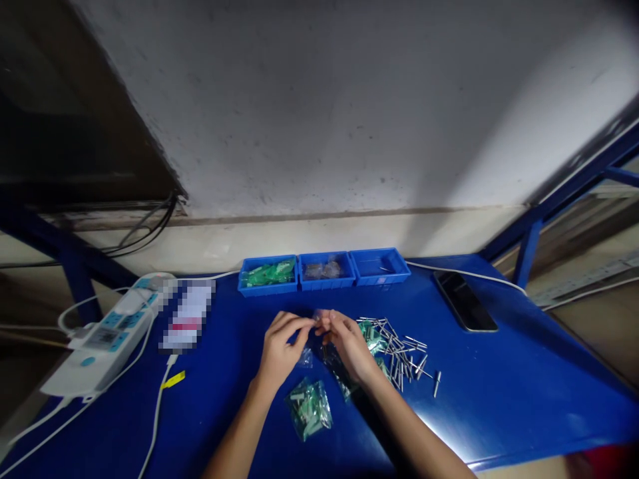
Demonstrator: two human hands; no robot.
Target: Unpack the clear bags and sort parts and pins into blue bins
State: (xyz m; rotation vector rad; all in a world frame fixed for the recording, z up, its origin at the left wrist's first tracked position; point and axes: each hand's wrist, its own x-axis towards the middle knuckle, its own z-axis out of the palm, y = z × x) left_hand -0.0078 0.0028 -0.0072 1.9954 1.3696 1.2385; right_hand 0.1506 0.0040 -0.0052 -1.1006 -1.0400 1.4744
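Both hands meet above the middle of the blue table (224,399). My left hand (280,346) pinches the edge of a small clear plastic bag (318,313) between thumb and fingertips. From the other side, my right hand (351,346) has its fingers closed on the same bag; what is inside it is too small to make out. Another small clear bag (305,359) lies just below my left fingers. Nearer to me is a filled bag of green and pale pieces (309,406). A dark clear bag (342,372) is partly hidden under my right hand.
Metal pins (399,352) lie scattered right of my hands, beside green bagged pieces (373,338). Behind stand blue bins with green parts (268,289), clear bags (327,284) and a few pins (382,279). A black phone (465,303) lies right; a power strip (107,339) and cables left.
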